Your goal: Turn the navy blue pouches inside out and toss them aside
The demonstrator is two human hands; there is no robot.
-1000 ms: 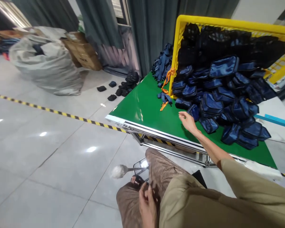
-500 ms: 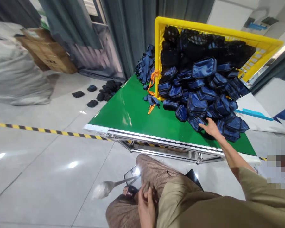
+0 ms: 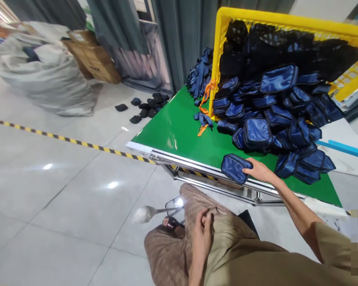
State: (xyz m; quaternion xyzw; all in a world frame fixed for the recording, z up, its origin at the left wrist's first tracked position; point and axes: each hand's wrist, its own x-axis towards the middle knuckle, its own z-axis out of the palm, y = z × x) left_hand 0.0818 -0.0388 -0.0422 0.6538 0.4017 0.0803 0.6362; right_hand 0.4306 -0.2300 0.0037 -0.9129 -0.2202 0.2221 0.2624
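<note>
Fingers of the right hand grip one pouch by its right end, thumb on the near face. The held pouch is at the near edge of the table, tilted toward the wearer; whether its underside touches the edge cannot be determined from this view.

Change of state: half a second ago, the right hand was at the near side of the pile, beside a pouch lying against it. That position is now vacated, and the gripped pouch is apart from the pile, closer to the wearer. Judged from this, separation of a single unit is complete, and the hold appears secure, though one-handed.

Left hand: above the lap, shifted slightly toward the table. Its fingers are half-curled and slack, with no item visible in them. It does not contact the pouch.

Remaining stock: the pile spills from the crate, which lies on its side, onto the table. Straps lie beside the crate.
</note>
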